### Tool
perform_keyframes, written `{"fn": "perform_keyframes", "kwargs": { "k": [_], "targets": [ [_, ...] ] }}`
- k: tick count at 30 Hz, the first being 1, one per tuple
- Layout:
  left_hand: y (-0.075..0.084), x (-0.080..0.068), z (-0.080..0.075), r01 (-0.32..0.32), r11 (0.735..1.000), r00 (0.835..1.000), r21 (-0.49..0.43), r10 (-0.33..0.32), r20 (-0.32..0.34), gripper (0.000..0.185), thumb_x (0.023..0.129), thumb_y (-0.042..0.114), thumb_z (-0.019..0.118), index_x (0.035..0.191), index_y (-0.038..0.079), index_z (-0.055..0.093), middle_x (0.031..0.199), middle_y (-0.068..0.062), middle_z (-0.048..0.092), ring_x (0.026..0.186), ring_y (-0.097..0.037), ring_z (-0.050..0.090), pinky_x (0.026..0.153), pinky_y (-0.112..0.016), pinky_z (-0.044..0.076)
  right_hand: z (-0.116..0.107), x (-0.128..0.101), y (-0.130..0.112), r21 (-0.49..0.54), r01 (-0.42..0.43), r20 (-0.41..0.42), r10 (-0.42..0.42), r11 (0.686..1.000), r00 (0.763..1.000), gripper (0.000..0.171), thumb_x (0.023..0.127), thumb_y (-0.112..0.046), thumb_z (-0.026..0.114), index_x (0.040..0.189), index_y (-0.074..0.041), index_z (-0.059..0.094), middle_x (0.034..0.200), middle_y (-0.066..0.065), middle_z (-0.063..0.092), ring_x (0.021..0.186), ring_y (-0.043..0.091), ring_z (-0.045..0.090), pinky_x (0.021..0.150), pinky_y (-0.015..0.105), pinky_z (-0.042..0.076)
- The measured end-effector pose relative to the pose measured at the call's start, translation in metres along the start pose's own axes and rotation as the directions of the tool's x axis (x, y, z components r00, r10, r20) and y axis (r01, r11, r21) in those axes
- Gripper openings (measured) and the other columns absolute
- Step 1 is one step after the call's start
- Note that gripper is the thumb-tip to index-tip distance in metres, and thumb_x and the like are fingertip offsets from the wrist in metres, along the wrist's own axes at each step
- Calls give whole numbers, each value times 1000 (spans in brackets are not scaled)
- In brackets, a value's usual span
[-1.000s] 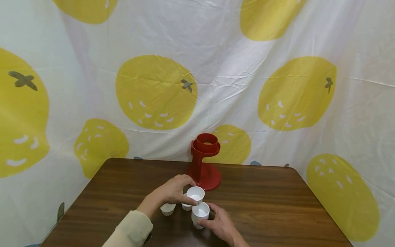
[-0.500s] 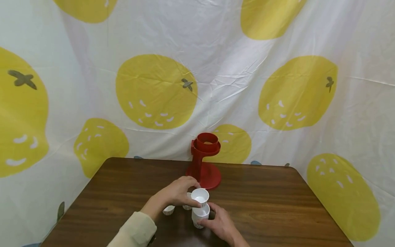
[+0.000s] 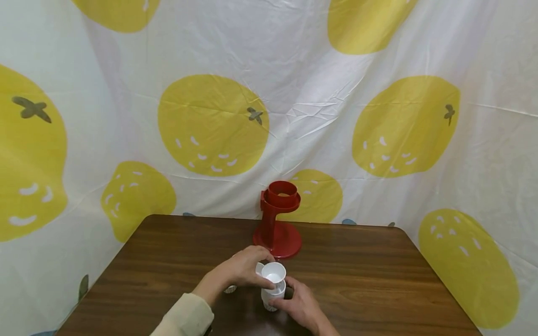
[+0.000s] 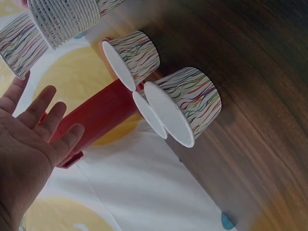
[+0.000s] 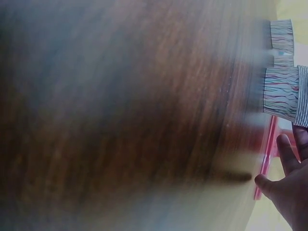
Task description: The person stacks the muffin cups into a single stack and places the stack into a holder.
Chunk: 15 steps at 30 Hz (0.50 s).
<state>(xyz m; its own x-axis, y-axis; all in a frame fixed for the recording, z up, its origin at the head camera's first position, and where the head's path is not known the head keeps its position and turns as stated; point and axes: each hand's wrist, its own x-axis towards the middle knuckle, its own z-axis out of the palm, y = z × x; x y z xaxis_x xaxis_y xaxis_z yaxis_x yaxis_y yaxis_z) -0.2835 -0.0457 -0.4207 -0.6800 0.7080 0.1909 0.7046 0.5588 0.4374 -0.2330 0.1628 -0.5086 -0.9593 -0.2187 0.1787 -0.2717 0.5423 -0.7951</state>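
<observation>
In the head view my left hand (image 3: 241,270) pinches a white paper cup (image 3: 273,271) between thumb and fingers, right over the mouth of a stack of paper cups (image 3: 269,299). Thumb and fingers of my right hand (image 3: 303,304) grip that stack from the right. The left wrist view shows the pinched cup (image 4: 23,45) patterned with wavy coloured lines, its base close to the stack's ridged rims (image 4: 67,21). Beyond my left hand stand three loose cups, among them a larger-looking cup (image 4: 192,98) and a farther cup (image 4: 139,55); my hand mostly covers them in the head view.
Behind the cups, a red stand (image 3: 277,240) with a round base carries a red ring-shaped holder (image 3: 282,198) on top. The brown wooden table (image 3: 370,280) ends at a hanging cloth (image 3: 302,140) printed with lemons.
My left hand has moved right and slightly toward me, bringing its cup from beside the stack to over its mouth. The right hand and the stack have stayed put.
</observation>
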Motion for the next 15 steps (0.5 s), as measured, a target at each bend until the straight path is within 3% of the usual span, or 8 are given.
{"fn": "perform_keyframes", "kwargs": {
  "k": [7, 15],
  "targets": [
    [0, 1, 5, -25, 1000, 1000, 10, 25, 11, 50, 75, 42, 85, 113, 12, 68, 115, 1, 65, 115, -19, 55, 101, -38, 42, 0, 0, -2, 6, -6, 5, 6, 1000, 1000, 52, 74, -36, 85, 116, -11, 67, 105, -2, 69, 101, 22, 60, 91, 47, 45],
    [-2, 1, 9, -2, 1000, 1000, 9, 2, 31, 50, 76, 41, 85, 113, 12, 67, 115, 2, 65, 115, -19, 54, 101, -38, 41, 0, -1, -1, -16, -3, -6, 3, 1000, 1000, 52, 73, -37, 86, 114, -11, 68, 107, -2, 69, 102, 22, 61, 91, 46, 45]
  ]
}}
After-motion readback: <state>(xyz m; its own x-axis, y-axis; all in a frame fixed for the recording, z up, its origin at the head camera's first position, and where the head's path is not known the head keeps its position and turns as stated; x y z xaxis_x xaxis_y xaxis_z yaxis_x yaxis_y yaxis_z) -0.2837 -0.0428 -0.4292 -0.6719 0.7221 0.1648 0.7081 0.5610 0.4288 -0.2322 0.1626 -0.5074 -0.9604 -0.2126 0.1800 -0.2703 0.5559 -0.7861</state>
